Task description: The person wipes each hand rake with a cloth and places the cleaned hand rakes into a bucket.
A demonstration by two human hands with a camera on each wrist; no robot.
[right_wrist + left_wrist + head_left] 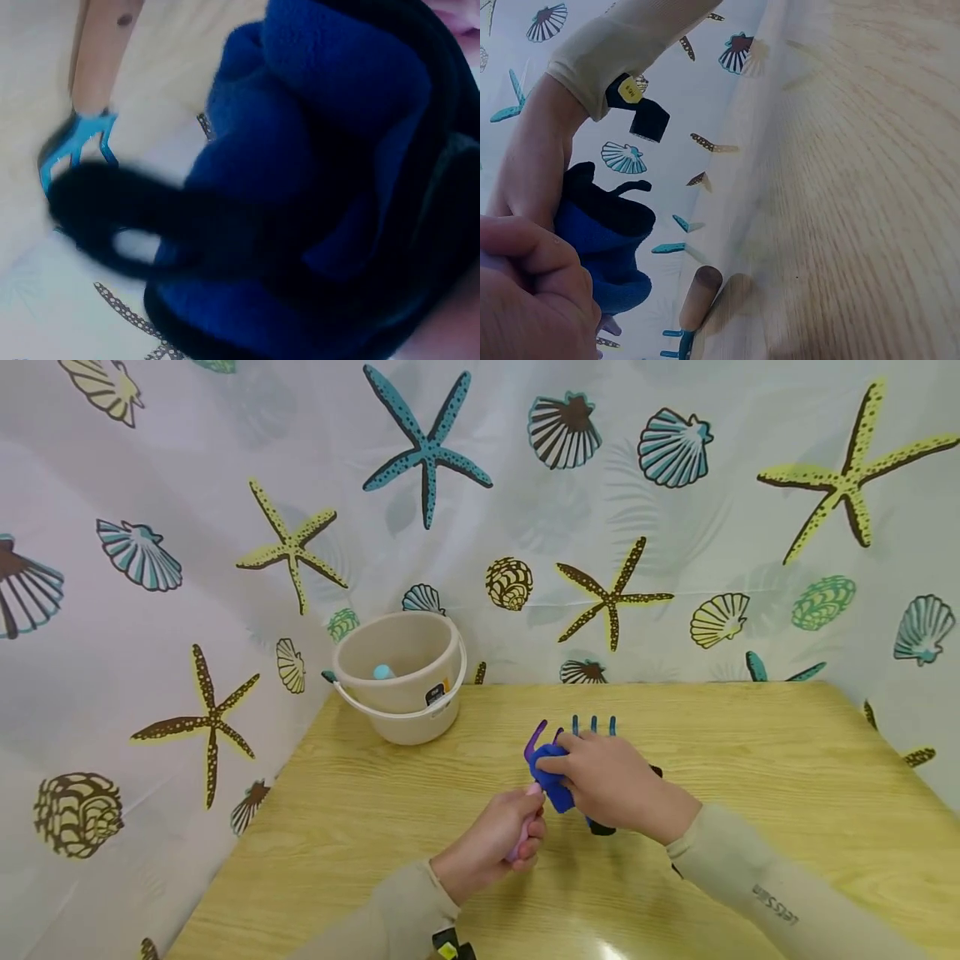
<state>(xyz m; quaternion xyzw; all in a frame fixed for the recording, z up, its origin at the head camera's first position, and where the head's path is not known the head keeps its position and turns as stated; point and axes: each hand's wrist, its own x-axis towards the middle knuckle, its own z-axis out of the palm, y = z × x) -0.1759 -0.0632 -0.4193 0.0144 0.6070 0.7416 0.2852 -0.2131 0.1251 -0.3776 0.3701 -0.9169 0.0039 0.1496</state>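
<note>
My left hand [498,831] grips the pink handle [519,839] of a small hand rake with purple tines [536,742]. A blue cloth [555,787] with black edging and a black loop [142,217] is bunched in my right hand [611,777], whose fingers pinch it around the rake just above the left hand. The cloth hides the rake's middle. Beyond the right hand lies a second hand rake, its teal tines [593,725] showing past the knuckles. Its wooden handle [105,56] appears in the right wrist view and, lower down, in the left wrist view.
A beige bucket [397,697] with a white carrying handle stands at the table's back left, a light blue-topped item [383,672] inside it. The wood-grain table [750,760] backs onto a curtain [480,552] printed with starfish and shells.
</note>
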